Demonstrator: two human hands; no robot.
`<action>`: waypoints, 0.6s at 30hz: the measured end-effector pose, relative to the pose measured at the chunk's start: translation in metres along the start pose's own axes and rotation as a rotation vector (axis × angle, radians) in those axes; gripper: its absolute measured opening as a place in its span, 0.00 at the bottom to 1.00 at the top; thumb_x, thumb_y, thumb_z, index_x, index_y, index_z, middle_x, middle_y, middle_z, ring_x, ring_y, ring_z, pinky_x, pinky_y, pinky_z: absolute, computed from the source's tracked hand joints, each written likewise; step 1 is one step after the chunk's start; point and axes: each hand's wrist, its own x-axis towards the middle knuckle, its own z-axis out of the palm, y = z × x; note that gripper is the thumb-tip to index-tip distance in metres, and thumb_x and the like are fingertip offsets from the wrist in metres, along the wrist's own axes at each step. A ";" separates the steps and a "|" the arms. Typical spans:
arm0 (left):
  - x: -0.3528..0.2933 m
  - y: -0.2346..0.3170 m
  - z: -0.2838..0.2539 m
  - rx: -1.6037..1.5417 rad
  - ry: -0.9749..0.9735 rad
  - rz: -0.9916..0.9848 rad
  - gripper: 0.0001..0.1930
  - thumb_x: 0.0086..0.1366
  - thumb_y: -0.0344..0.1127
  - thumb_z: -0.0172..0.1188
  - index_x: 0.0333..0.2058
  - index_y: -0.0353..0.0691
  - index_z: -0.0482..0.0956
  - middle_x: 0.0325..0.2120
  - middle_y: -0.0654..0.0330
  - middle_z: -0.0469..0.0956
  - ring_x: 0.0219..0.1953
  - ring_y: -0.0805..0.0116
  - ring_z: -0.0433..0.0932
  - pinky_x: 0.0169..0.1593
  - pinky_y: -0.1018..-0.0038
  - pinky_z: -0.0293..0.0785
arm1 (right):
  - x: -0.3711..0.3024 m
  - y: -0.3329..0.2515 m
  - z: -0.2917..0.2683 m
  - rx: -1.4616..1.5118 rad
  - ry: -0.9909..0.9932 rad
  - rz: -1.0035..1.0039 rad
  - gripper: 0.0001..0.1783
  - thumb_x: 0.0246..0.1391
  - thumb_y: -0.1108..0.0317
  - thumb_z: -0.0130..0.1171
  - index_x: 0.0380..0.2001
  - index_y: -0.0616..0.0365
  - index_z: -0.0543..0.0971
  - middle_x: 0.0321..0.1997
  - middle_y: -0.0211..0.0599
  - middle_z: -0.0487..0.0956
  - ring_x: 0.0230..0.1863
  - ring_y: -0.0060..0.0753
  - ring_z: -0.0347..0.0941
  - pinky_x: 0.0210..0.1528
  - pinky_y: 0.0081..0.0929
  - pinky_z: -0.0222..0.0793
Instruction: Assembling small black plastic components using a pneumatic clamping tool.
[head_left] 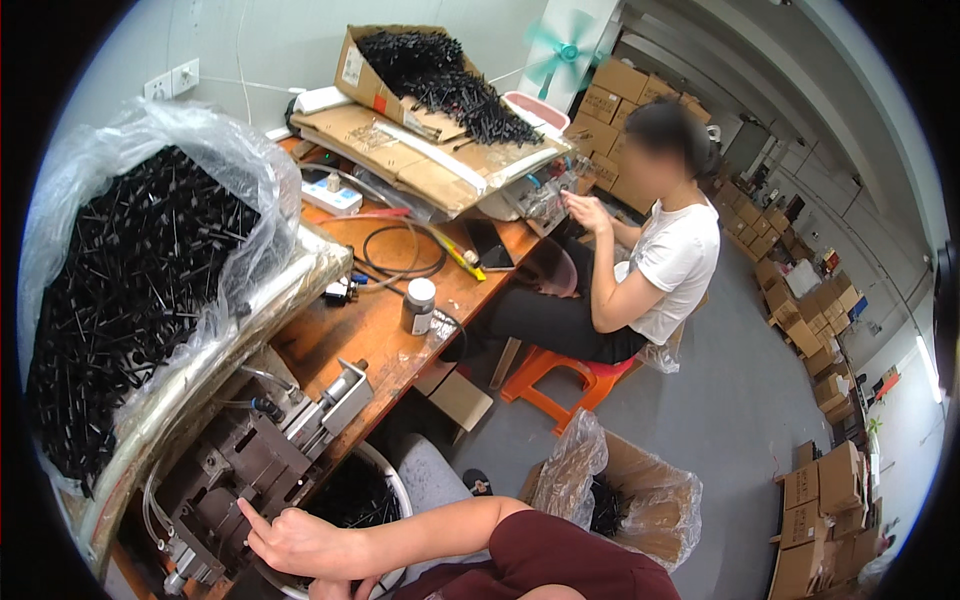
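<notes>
Pointing one finger over the dark metal machine (240,455), the right hand (298,545) has its fingers a bit spread, but whether anything thin is pinched there, I can't tell. The machine sits right ahead of that fingertip, on the worktop (375,337). The left hand (335,588) is tucked just under the right wrist and mostly cut off by the lower edge, so no clue if it's holding something.

What could go wrong, imo: pinched fingertip, if the machine's metal parts move while the finger is that close. Clear hoses (149,505) beyond the hand could snag if an arm swings wide. The black sticks (140,290) past the machine are heaped high in an open plastic bag (272,178), so a bump could spill some. Same deal with the bucket (401,485) beside the right forearm, which hides part of it.

Also hard to make out: the machine's near end, and whatever the co-worker's hands (588,212) are on, well beyond the right hand.
</notes>
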 end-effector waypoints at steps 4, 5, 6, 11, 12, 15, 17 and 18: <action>-0.004 -0.018 0.009 -0.172 -0.006 0.030 0.16 0.61 0.40 0.66 0.40 0.32 0.78 0.33 0.43 0.80 0.36 0.40 0.79 0.40 0.54 0.74 | 0.001 0.002 0.005 0.005 0.024 0.007 0.12 0.44 0.68 0.55 0.25 0.71 0.72 0.50 0.84 0.71 0.18 0.38 0.76 0.19 0.30 0.70; -0.007 -0.033 0.018 -0.286 0.000 0.015 0.16 0.61 0.39 0.66 0.40 0.32 0.78 0.34 0.42 0.80 0.37 0.40 0.79 0.40 0.53 0.74 | 0.003 0.001 0.005 0.015 0.023 0.000 0.12 0.44 0.68 0.55 0.25 0.71 0.72 0.50 0.84 0.71 0.18 0.39 0.76 0.19 0.30 0.70; -0.002 -0.031 0.016 -0.404 -0.003 0.005 0.16 0.61 0.39 0.66 0.40 0.32 0.78 0.34 0.42 0.80 0.37 0.40 0.79 0.41 0.53 0.73 | 0.002 0.002 0.005 0.020 0.018 0.001 0.12 0.44 0.68 0.55 0.25 0.71 0.72 0.50 0.84 0.71 0.18 0.39 0.76 0.19 0.30 0.70; -0.004 0.005 0.014 -0.058 0.101 0.024 0.16 0.62 0.39 0.64 0.43 0.32 0.77 0.35 0.40 0.79 0.38 0.37 0.78 0.43 0.52 0.72 | -0.001 0.004 -0.002 -0.018 -0.014 -0.003 0.12 0.44 0.68 0.55 0.24 0.70 0.73 0.50 0.83 0.72 0.18 0.39 0.76 0.19 0.30 0.70; -0.004 0.006 0.012 -0.063 0.091 0.029 0.17 0.63 0.39 0.64 0.43 0.32 0.77 0.35 0.39 0.79 0.38 0.37 0.77 0.43 0.51 0.72 | -0.001 0.003 -0.004 -0.023 -0.013 -0.002 0.12 0.44 0.68 0.55 0.24 0.70 0.73 0.49 0.83 0.72 0.18 0.39 0.76 0.19 0.30 0.70; -0.002 0.001 0.018 0.043 0.080 0.049 0.16 0.64 0.38 0.61 0.46 0.34 0.77 0.40 0.44 0.81 0.43 0.44 0.79 0.46 0.55 0.73 | -0.003 0.003 0.000 -0.059 -0.081 0.014 0.11 0.44 0.69 0.55 0.24 0.69 0.73 0.49 0.83 0.73 0.18 0.39 0.77 0.19 0.30 0.71; -0.002 -0.017 0.025 -0.038 0.176 0.030 0.18 0.51 0.41 0.72 0.36 0.37 0.80 0.25 0.53 0.80 0.28 0.56 0.80 0.35 0.63 0.75 | 0.001 -0.002 0.000 -0.009 0.024 0.008 0.10 0.44 0.69 0.55 0.24 0.69 0.74 0.49 0.82 0.73 0.19 0.40 0.77 0.20 0.31 0.72; -0.001 -0.024 0.032 -0.097 0.211 0.038 0.19 0.44 0.43 0.78 0.32 0.39 0.82 0.18 0.58 0.80 0.21 0.62 0.81 0.29 0.67 0.76 | 0.000 0.000 0.001 0.004 0.057 0.027 0.10 0.44 0.69 0.55 0.25 0.69 0.74 0.49 0.82 0.73 0.19 0.40 0.78 0.20 0.31 0.72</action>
